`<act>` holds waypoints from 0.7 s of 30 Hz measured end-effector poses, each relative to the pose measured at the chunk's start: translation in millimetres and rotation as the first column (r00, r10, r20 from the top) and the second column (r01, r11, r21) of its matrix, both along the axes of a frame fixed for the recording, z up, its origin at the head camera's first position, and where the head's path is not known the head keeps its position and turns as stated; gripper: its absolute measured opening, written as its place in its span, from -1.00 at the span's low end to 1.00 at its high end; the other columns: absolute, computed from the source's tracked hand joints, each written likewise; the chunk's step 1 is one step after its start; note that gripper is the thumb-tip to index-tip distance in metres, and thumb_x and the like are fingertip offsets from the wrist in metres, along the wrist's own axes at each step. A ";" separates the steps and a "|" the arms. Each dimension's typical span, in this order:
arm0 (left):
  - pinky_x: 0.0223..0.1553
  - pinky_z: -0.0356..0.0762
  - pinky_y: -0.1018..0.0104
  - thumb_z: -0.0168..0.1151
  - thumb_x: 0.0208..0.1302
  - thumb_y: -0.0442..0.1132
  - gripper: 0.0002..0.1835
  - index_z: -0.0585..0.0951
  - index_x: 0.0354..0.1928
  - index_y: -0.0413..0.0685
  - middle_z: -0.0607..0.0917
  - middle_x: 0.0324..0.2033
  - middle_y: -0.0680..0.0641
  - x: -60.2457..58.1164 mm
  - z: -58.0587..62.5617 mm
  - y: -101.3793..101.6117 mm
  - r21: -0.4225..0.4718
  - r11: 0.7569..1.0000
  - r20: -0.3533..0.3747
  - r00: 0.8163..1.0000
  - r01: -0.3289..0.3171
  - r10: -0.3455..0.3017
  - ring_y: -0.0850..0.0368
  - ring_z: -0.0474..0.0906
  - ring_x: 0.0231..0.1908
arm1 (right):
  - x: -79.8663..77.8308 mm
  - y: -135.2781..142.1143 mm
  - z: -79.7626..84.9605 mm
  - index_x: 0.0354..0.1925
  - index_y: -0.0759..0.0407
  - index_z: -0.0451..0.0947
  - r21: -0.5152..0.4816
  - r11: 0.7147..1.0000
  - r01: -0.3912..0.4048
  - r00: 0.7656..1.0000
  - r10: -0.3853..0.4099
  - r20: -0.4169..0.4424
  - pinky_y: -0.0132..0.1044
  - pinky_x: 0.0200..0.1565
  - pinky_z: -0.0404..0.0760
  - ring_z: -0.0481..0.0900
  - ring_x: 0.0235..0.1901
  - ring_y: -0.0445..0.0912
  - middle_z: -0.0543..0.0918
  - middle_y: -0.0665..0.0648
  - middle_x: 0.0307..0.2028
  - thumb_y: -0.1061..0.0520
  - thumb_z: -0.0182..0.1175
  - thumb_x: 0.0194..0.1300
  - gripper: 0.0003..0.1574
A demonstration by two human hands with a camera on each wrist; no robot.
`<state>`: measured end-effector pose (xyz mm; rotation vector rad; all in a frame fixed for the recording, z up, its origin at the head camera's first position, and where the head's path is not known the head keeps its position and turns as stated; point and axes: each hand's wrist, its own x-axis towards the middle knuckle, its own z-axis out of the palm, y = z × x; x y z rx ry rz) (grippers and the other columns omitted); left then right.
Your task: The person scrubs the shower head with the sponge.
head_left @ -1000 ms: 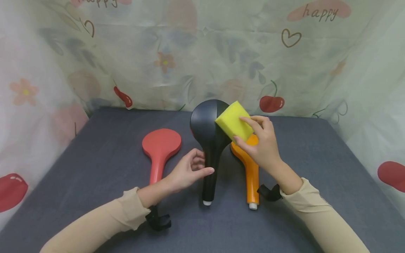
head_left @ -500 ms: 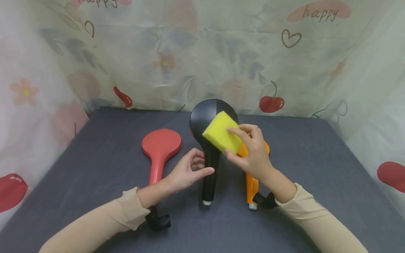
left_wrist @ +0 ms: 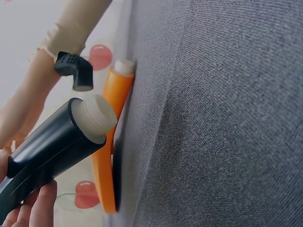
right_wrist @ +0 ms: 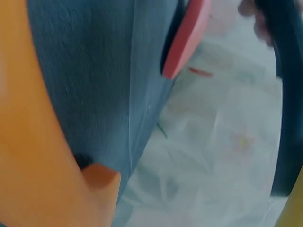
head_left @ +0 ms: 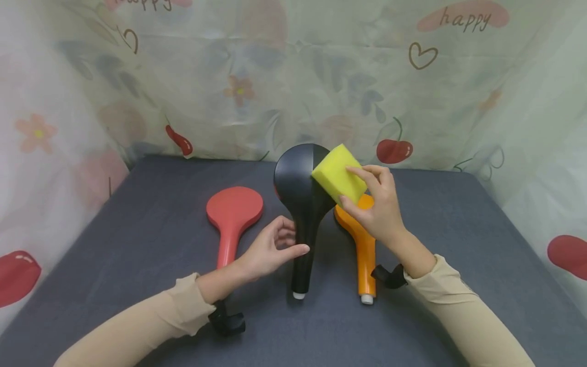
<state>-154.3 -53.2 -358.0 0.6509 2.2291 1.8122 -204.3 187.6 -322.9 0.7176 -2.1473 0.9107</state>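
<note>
My left hand [head_left: 270, 247] grips the handle of a black handheld shower head [head_left: 295, 178], raised off the table with its round back facing me. At the handle's lower end, the left wrist view shows a white threaded connector [left_wrist: 97, 116]. A yellow sponge [head_left: 338, 173] is pinched between the thumb and fingers of my right hand [head_left: 382, 209]. The sponge overlaps the right side of the black head in the head view. In the right wrist view, only a sliver of the sponge [right_wrist: 294, 208] shows at the lower right edge.
A red shower head [head_left: 234, 206] lies on the dark grey table [head_left: 293, 336] to the left. An orange shower head [head_left: 365, 255] lies to the right, partly behind my right hand. Patterned curtains [head_left: 298, 76] stand behind and at both sides.
The sponge went down and left across the black shower head by half a second ago, then back up to its right side. The left hand and the black shower head stay nearly still.
</note>
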 end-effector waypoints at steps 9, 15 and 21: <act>0.06 0.52 0.15 0.29 0.14 -0.33 -0.61 0.38 -0.04 -0.23 0.65 -0.14 -0.26 0.3 -0.7 -1.1 -0.006 1.000 -0.024 1.000 0.001 -0.001 0.14 0.59 -0.18 | -5.6 -1.5 4.3 0.08 0.22 0.49 -0.080 0.996 0.035 0.996 -0.028 0.080 -0.14 -0.10 0.31 0.30 -0.02 0.15 0.36 0.36 -0.04 0.15 0.27 0.03 -0.42; 0.06 0.54 0.12 0.29 0.15 -0.32 -0.60 0.36 -0.03 -0.23 0.64 -0.13 -0.25 -0.8 0.1 -1.5 -0.016 1.000 -0.030 1.000 -0.003 0.002 0.09 0.60 -0.17 | 10.1 -11.7 -0.3 0.03 0.19 0.51 0.069 0.994 -0.090 0.995 0.093 -0.029 -0.12 -0.15 0.36 0.31 -0.06 0.16 0.38 0.36 -0.04 -0.03 0.20 0.10 -0.45; 0.04 0.55 0.12 0.28 0.16 -0.31 -0.58 0.36 0.00 -0.24 0.63 -0.10 -0.25 -0.6 2.2 -2.4 -0.025 1.000 -0.030 1.000 0.002 -0.003 0.05 0.58 -0.13 | 13.7 -12.7 -3.6 0.02 0.17 0.53 0.182 0.972 -0.149 0.977 0.173 -0.128 -0.11 -0.21 0.39 0.33 -0.09 0.18 0.40 0.38 -0.04 -0.20 0.10 0.21 -0.42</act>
